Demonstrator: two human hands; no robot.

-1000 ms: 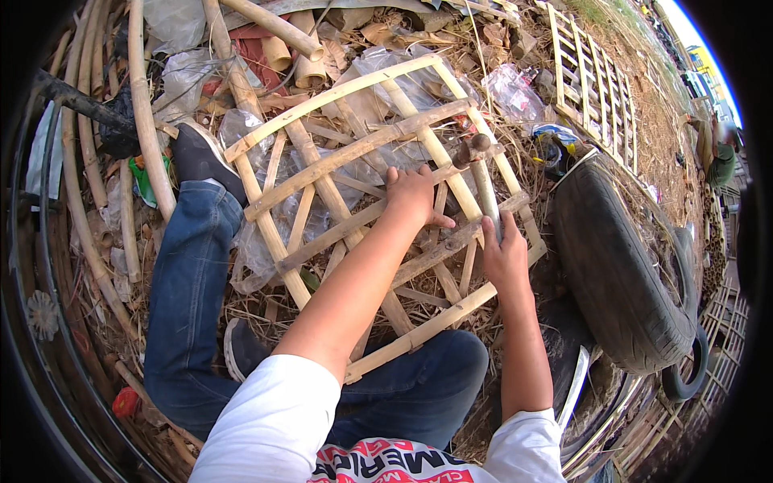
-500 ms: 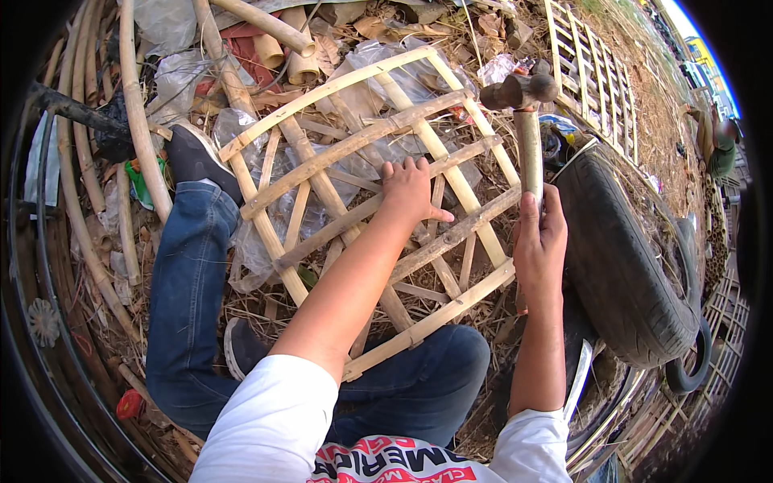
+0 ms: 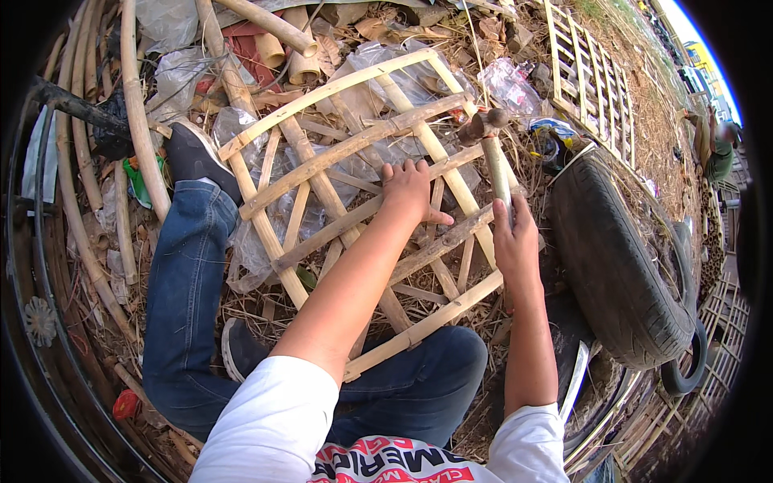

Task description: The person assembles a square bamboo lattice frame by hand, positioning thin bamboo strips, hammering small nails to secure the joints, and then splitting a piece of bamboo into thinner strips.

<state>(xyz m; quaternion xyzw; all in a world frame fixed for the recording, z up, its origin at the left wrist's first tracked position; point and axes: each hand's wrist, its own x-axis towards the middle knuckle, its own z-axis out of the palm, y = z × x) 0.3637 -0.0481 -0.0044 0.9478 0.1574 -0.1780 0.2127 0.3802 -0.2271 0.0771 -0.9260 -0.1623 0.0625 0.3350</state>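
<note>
The right hand (image 3: 515, 233) grips a dark-headed hammer (image 3: 497, 167) by its pale handle; the left hand (image 3: 407, 193), thumb spread, rests on a pale bamboo-slat lattice (image 3: 346, 153) before the seated person. Its slats already cross throughout; whether every joint is fixed cannot be told. Rightward stands a black rubber tyre (image 3: 620, 258).

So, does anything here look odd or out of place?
Yes: crumpled clear plastic lies beneath and around the slatted frame, looking more like rubbish than material. The black tyre to its right also seems unrelated.
</note>
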